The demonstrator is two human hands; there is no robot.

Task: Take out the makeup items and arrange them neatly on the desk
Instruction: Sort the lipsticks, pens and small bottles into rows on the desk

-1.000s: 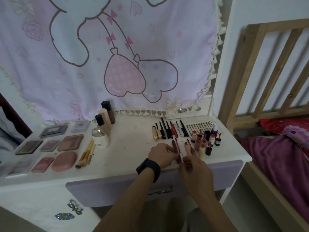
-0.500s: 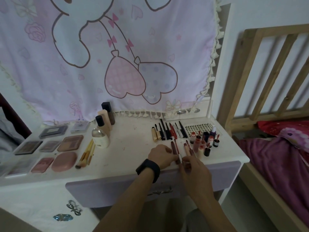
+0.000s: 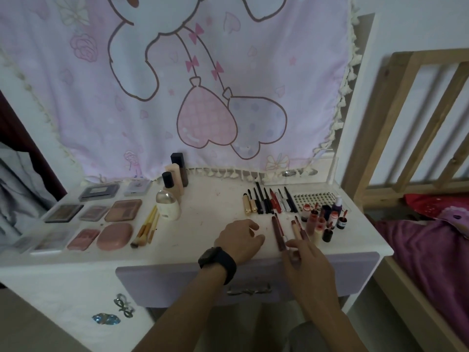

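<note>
While you lean over the desk (image 3: 203,217): both your hands sit near its front edge.
Left hand (image 3: 239,240): fingers loosely curled, resting on the desktop, holding nothing.
Right hand (image 3: 307,262): fingertips at the near ends of the lip pencils (image 3: 278,232); pinching or only touching, you cannot tell.
Lip pencils: lying side by side, just right of your left hand, beside the small bottles (image 3: 321,222).
Palettes (image 3: 121,210): in rows, far left.

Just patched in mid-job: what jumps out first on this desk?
The big pink cartoon cloth hanging behind the desk dominates. Below it, palettes lie in rows at the left and dark pencils line up at the back right. At the front edge, the right hand touches a few lip pencils, with the left hand resting beside them.
</note>
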